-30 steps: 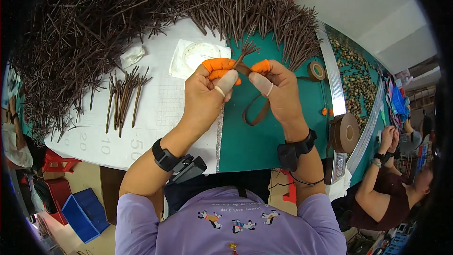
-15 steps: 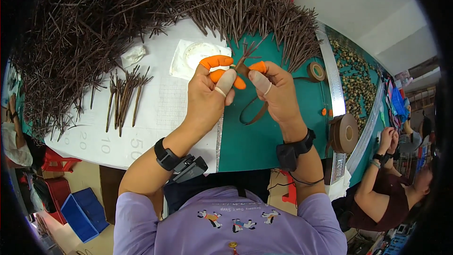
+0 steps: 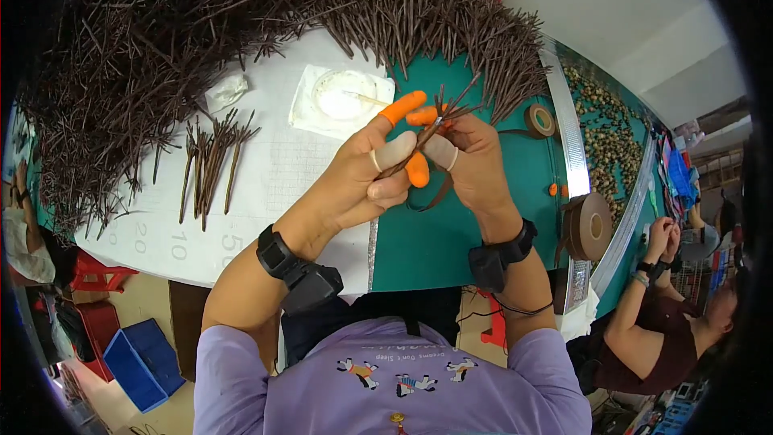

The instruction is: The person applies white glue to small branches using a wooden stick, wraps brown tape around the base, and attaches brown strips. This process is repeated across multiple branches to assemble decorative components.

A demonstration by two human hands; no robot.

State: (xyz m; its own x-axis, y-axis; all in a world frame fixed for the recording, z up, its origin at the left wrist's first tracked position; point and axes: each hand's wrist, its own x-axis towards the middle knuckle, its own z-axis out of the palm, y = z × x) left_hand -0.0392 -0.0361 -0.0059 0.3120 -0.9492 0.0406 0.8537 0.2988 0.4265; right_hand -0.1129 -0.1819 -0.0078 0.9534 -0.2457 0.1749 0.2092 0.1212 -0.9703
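Observation:
Between my two hands is a forked brown artificial twig (image 3: 428,130), slanting up to the right with its thin tips fanned out. My left hand (image 3: 374,165) pinches its lower stem between thumb and fingers, the orange-covered index finger raised off it. Just below the fork, my right hand (image 3: 473,157) grips the twig with thumb and fingers. Orange and pale finger cots cover several fingertips. A brown tape strip (image 3: 439,193) loops below my right hand; whether it touches the stem is hidden by the fingers. The tape roll (image 3: 539,122) lies to the right.
Loose twigs (image 3: 212,173) lie on the white sheet, left of a white dish (image 3: 326,89) with a pale stick. Large twig piles (image 3: 145,56) fill the far left and back. A bigger tape roll (image 3: 594,227), a metal edge strip (image 3: 573,145) and a co-worker (image 3: 668,314) are at right.
My left hand has turned and shifted its grip down the stem, lifting its index finger. The twig has tilted further right. A pale stick now shows on the dish.

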